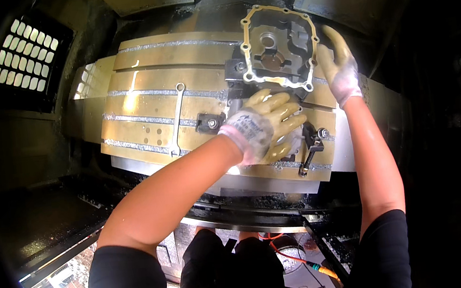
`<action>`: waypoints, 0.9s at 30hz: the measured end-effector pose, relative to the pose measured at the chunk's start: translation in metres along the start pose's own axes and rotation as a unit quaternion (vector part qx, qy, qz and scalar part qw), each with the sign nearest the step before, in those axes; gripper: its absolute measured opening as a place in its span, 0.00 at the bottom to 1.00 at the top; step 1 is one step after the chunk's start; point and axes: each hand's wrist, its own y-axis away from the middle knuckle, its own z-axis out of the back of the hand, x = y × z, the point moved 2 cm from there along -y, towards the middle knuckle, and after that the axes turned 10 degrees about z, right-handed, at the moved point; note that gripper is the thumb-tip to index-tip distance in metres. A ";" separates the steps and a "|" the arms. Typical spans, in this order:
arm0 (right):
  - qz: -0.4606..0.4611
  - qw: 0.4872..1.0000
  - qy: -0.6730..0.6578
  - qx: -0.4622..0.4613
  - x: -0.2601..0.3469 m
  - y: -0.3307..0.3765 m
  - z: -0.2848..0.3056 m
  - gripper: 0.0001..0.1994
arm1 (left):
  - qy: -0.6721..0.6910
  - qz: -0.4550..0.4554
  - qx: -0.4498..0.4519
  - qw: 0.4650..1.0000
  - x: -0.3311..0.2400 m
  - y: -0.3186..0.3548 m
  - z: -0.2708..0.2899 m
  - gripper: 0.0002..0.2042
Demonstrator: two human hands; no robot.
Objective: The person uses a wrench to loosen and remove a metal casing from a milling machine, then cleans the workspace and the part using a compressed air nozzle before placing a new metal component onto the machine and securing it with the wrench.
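Note:
A metal housing (284, 79) with an open, irregular rim and bolt holes sits on the far right part of the slotted machine table (151, 79). My right hand (340, 66), in a cream-coated glove, is beside the housing's right rim with its fingers stretched out and apart. Whether it touches the rim I cannot tell. My left hand (269, 121), gloved alike, lies palm down with spread fingers just in front of the housing. It covers most of a grey metal part (296, 141) there. Both gloves look wet.
A combination wrench (178, 118) lies across the table's slots at left. Clamps with bolts stand beside my left hand, a dark clamp block (211, 122) to its left and a black clamp (312, 145) to its right. Metal chips fill the slots. An orange hose (289, 253) hangs below.

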 end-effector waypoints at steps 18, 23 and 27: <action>0.025 0.962 0.237 0.131 0.061 -0.010 -0.050 0.21 | -0.039 0.172 0.177 0.968 0.217 -0.050 -0.057 0.40; 0.017 0.961 0.238 0.137 0.056 -0.008 -0.050 0.21 | 0.011 0.229 0.131 0.965 0.238 -0.022 -0.062 0.39; 0.013 0.961 0.243 0.132 0.051 -0.006 -0.051 0.21 | 0.030 0.233 0.148 0.961 0.242 -0.005 -0.063 0.45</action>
